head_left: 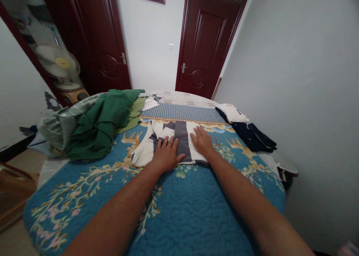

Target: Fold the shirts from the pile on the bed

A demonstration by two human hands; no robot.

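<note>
A white and dark grey garment [181,136], folded into a flat bundle, lies on the blue floral quilt [196,207] in front of me. My left hand [166,155] rests flat on its near middle, fingers spread and thumb pointing right. Over the right part of the garment lies my right hand [202,141], palm down with the fingers stretched out. Neither hand grips the cloth. The garment's left end tapers and sticks out past my left hand. What kind of garment it is, I cannot tell.
Heaped clothes, with a green garment [102,123] on top, cover the table's left side. At the right edge lie a folded white garment [231,113] and a folded dark navy garment [254,136]. A wall [314,99] runs along the right; a wooden chair [14,196] stands at lower left.
</note>
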